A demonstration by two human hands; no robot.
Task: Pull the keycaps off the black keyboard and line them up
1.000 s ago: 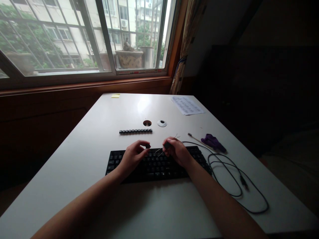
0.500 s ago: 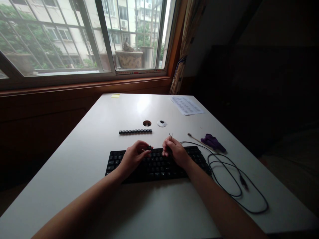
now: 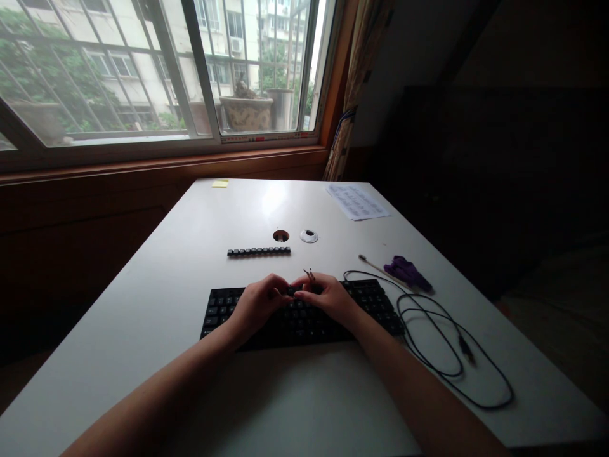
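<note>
A black keyboard (image 3: 371, 295) lies on the white table in front of me. Above its upper middle, my left hand (image 3: 263, 298) is closed, thumb and fingertips pinching a small dark keycap (image 3: 292, 290). My right hand (image 3: 326, 295) is closed too; its fingertips meet the left ones at the keycap. A wire keycap puller (image 3: 309, 275) sticks up out of the right hand, its two bent wire tips pointing up and left. The fingers hide most of the keycap and the puller's lower part. Beyond the keyboard stands a straight row of black keycaps (image 3: 259, 252).
A black cable (image 3: 459, 330) loops right of the keyboard. Near it lie a thin brush (image 3: 375, 265) and a purple cloth (image 3: 408, 273). Farther back are a cable hole (image 3: 280, 236), its white cover (image 3: 309, 236), printed sheets (image 3: 359, 202) and yellow sticky notes (image 3: 220, 183).
My right hand has moved left to meet my left hand at the keycap. The puller's tips have shifted left and lower. My left hand has moved slightly right.
</note>
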